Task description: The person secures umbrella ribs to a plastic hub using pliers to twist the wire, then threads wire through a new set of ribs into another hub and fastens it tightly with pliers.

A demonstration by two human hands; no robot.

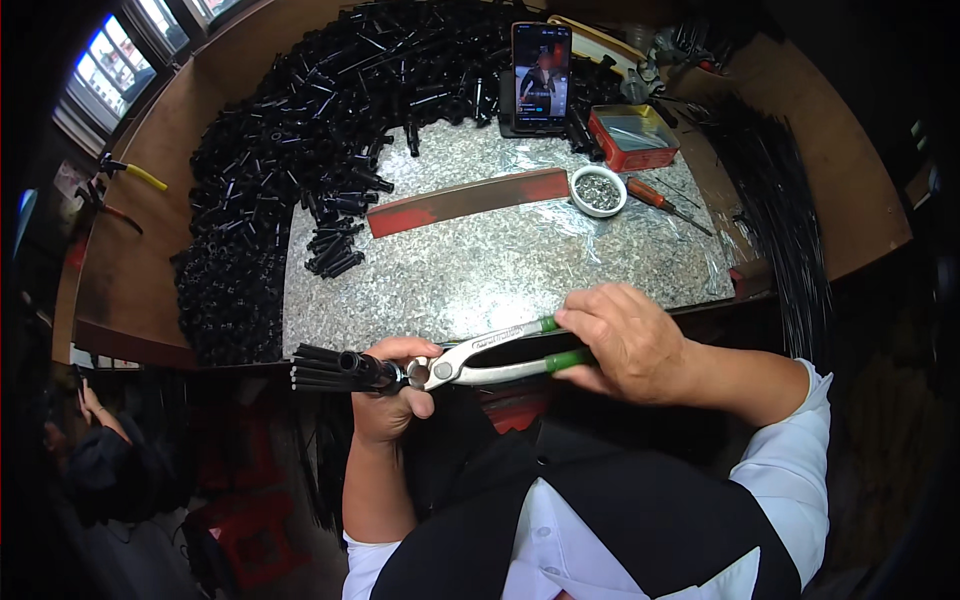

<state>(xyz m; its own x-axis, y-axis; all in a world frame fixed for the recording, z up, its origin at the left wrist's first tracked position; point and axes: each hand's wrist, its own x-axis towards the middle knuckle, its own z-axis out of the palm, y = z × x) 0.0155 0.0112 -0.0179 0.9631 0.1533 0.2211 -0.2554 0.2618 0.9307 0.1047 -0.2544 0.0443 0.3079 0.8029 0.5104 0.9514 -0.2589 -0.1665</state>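
My left hand point(383, 418) is closed round a black tubular part point(372, 374) from which several thin black rods point(318, 368) stick out to the left. My right hand point(632, 340) grips the green handles of silver pincers point(478, 360), with the two handles spread apart. The rounded jaws of the pincers sit at the right end of the black part, between the thumb and forefinger of my left hand. Whether the jaws bite on anything there is too small to tell.
Black tubular parts point(290, 150) are heaped along the speckled board point(450, 265). A red-and-black bar point(470, 200), a white bowl of small metal bits point(598, 191), an orange-handled screwdriver point(652, 196), a red tin point(635, 140) and a propped phone point(541, 80) stand behind. Long black rods point(775, 190) lie right.
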